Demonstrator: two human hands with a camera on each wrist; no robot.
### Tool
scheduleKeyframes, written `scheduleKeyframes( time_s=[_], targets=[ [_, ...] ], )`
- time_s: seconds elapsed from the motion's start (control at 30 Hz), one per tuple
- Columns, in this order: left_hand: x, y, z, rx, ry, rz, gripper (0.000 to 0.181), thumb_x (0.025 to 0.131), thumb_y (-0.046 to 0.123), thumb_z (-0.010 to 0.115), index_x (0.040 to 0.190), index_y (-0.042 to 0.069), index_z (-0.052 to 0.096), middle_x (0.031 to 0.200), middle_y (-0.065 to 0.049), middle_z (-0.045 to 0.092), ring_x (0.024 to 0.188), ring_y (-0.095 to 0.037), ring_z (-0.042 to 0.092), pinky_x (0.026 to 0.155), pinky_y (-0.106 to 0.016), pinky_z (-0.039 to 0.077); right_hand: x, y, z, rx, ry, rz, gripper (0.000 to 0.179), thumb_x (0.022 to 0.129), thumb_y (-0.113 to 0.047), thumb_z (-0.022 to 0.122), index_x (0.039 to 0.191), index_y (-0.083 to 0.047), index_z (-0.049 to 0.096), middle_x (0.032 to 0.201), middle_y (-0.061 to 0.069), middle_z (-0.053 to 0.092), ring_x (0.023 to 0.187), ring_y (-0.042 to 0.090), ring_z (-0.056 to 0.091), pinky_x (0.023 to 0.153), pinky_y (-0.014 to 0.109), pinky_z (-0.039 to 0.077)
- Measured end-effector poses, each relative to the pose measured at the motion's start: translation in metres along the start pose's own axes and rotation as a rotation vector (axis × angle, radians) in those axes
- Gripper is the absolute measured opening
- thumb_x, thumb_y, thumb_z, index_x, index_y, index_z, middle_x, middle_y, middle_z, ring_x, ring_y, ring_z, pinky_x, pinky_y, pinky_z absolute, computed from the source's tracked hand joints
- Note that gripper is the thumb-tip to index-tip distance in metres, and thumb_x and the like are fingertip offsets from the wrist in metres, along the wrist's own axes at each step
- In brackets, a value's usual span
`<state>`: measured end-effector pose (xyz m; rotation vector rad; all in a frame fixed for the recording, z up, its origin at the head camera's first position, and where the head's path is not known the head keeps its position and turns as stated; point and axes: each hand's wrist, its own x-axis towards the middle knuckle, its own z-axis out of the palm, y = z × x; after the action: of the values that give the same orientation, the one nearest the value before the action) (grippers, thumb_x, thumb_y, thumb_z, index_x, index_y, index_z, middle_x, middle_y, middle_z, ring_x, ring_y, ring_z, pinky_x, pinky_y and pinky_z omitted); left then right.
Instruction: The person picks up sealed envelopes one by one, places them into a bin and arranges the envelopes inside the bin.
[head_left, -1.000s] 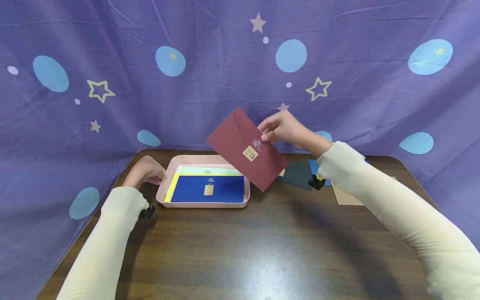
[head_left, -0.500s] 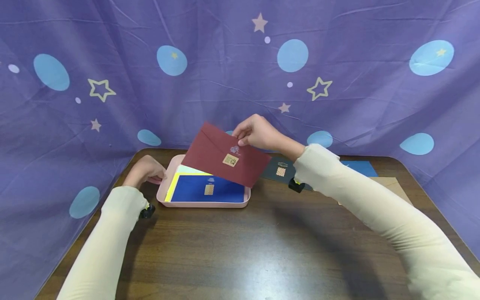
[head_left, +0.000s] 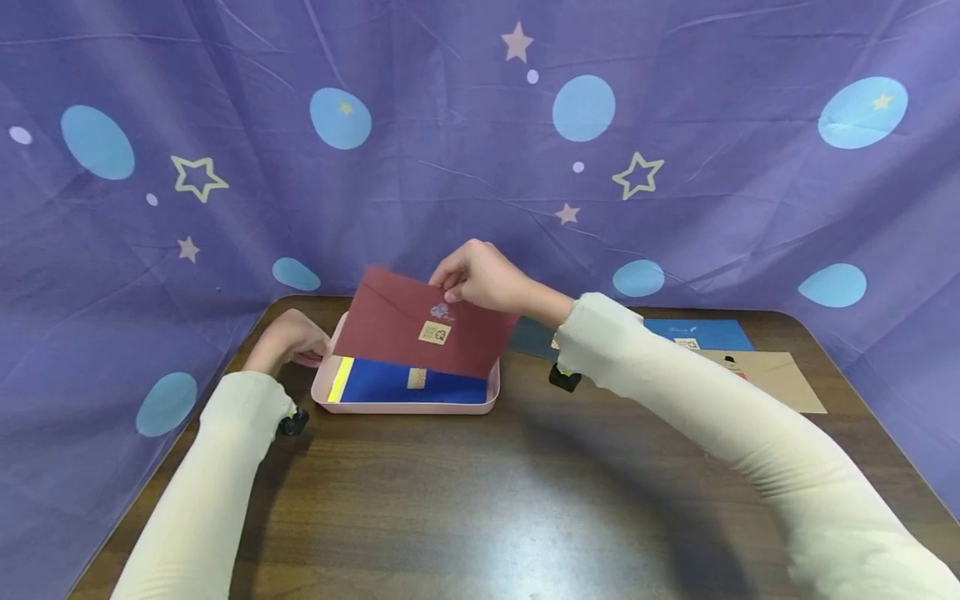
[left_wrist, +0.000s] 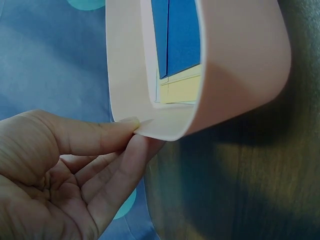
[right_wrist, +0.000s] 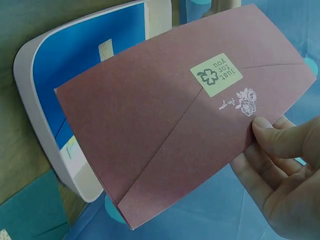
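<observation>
A dark red envelope [head_left: 397,321] with a "just for you" sticker [right_wrist: 216,75] is pinched at its upper edge between the thumb and fingers of my right hand [head_left: 483,275]. It hangs tilted over a pink tray [head_left: 405,409], covering the tray's back part. Inside the tray lies a blue envelope [head_left: 375,382] on top of a yellow one [head_left: 339,382]. My left hand [head_left: 296,337] pinches the tray's left rim, thumb on one side and fingers on the other, as the left wrist view [left_wrist: 90,165] shows.
Right of the tray lie a dark green envelope [head_left: 528,338], partly behind the right arm, a bright blue envelope [head_left: 712,333] and a tan envelope [head_left: 787,383]. A purple curtain [head_left: 480,150] hangs behind the wooden table [head_left: 420,500].
My right hand has carried the red envelope left and down, from the tray's right side to over it, turning it more level. My left hand keeps its place on the rim.
</observation>
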<state>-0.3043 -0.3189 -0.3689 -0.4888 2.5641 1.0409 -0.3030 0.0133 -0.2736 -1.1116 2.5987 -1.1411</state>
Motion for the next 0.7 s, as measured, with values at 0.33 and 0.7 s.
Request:
scheduleKeyframes(
  time_s=[0.33,0.7],
  targets=[
    [-0.005,0.002,-0.002,0.018,0.003,0.012,0.006,0.076,-0.01,0.067,0.08,-0.007,0.063,0.073,-0.008,0.059,0.059,-0.013,0.064,0.074,-0.036,0.068,0.008,-0.001,0.016,-0.02,-0.052,0.029,0.024,0.087,0.009,0.071,0.107,-0.003,0.079,0.1,0.012,0.078,0.093,0.02,0.075,0.083,0.023,0.063],
    [-0.002,0.001,0.0,-0.065,-0.012,0.028,0.013,0.08,-0.014,0.068,0.092,-0.014,0.066,0.072,-0.006,0.06,0.058,-0.012,0.064,0.061,-0.027,0.065,0.015,0.009,0.025,-0.073,-0.087,0.045,0.025,0.085,0.009,0.073,0.107,-0.002,0.078,0.1,0.013,0.078,0.093,0.021,0.075,0.082,0.022,0.063]
  ],
)
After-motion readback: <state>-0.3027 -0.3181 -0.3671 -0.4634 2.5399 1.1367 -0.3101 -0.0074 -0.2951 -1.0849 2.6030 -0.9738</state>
